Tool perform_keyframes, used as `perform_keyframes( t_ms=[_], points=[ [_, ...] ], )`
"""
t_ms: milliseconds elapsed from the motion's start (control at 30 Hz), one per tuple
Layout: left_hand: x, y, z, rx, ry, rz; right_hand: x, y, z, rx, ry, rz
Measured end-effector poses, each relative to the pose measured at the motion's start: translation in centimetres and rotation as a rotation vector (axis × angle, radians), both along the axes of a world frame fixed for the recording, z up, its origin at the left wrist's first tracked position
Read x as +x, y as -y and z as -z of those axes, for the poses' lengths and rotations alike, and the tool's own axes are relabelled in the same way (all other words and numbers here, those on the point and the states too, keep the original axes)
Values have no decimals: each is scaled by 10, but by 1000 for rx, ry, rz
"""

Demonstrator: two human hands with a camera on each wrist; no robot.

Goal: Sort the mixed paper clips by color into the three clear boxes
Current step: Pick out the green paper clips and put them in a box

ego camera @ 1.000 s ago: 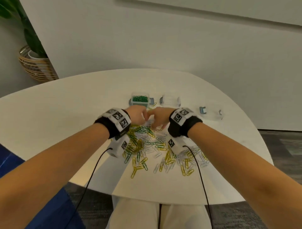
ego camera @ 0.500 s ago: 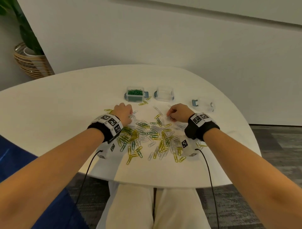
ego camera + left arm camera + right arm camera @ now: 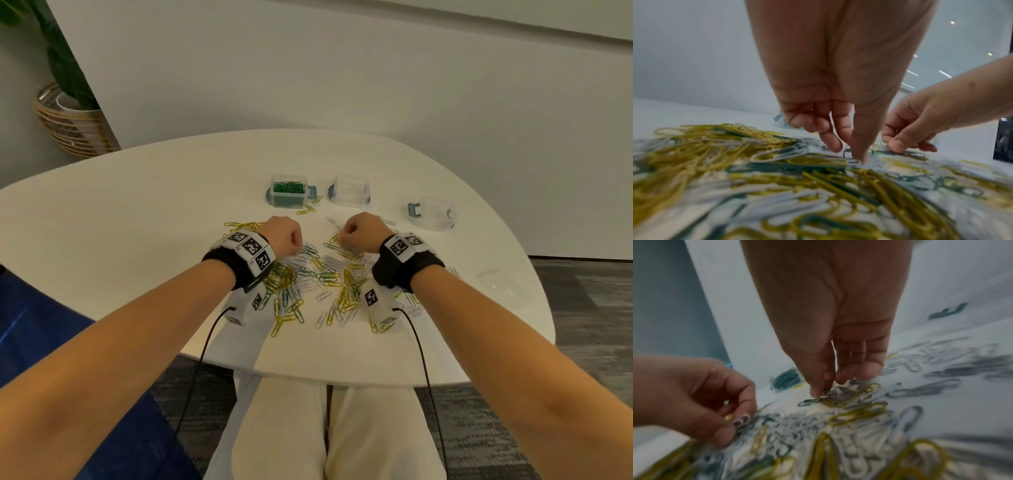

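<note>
A mixed pile of yellow, green and white paper clips (image 3: 308, 284) lies on the white table (image 3: 137, 222). Behind it stand three clear boxes: the left box (image 3: 288, 195) holds green clips, while the middle box (image 3: 349, 194) and the right box (image 3: 433, 215) look empty. My left hand (image 3: 284, 236) is curled at the pile's far left edge, its fingertips (image 3: 729, 433) pinching white clips (image 3: 742, 418). At the far right edge, my right hand (image 3: 359, 230) pinches a dark green clip (image 3: 827, 387) between thumb and forefinger.
A clear lid (image 3: 496, 283) lies near the table's right edge. Loose yellow clips (image 3: 308, 208) sit just in front of the green box. A potted plant in a wicker basket (image 3: 72, 126) stands on the floor at the back left.
Both hands have pulled back from in front of the boxes, moved apart and come down onto the far edge of the pile. In the last half second they have barely shifted.
</note>
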State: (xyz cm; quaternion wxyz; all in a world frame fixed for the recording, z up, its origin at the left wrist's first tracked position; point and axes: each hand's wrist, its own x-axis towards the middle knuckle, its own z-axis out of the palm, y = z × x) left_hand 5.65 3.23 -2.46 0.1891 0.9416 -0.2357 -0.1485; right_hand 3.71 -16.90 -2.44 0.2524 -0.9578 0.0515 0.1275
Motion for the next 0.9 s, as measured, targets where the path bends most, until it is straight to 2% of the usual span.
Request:
perform_keyframes(
  t_ms=[133, 200, 233, 267, 367, 433, 500, 600, 667, 700, 767, 800, 833, 867, 900],
  points=[
    [5, -7, -1, -240, -122, -113, -3, 7, -10, 519, -115, 177],
    [6, -7, 0, -324, -204, -151, -1, 0, -10, 594, -166, 247],
    [6, -6, 1, -340, -232, -164, 0, -5, -10, 526, -164, 225],
    [6, -5, 2, -341, -244, -172, 2, -10, -10, 375, -147, 156],
    [9, -5, 5, -246, -165, -154, 5, -22, -4, -163, -91, -115],
    [11, -7, 5, -223, -118, -152, 7, -25, 2, -274, -86, -151],
    [12, -9, 3, -305, -138, -199, 7, -26, 4, -326, -108, -179],
    [8, -9, 0, -591, -364, -329, 3, -21, 3, -301, -103, -203],
    [11, -9, 1, -601, -368, -397, 2, -17, 3, -91, -82, -117],
    [14, -10, 2, -500, -271, -403, 2, -15, 2, 145, -76, -20],
    [17, -13, 4, -223, -38, -383, -2, -14, -2, 798, -99, 235],
    [17, -14, 4, -133, 31, -370, -4, -14, -3, 1098, -148, 327],
    [16, -13, 4, -94, 70, -362, -5, -14, -4, 1298, -197, 371],
    [15, -10, 5, -82, 100, -340, -5, -17, -4, 1377, -238, 381],
    [12, -6, 3, -79, 112, -298, -4, -21, -1, 1365, -264, 367]
  ],
)
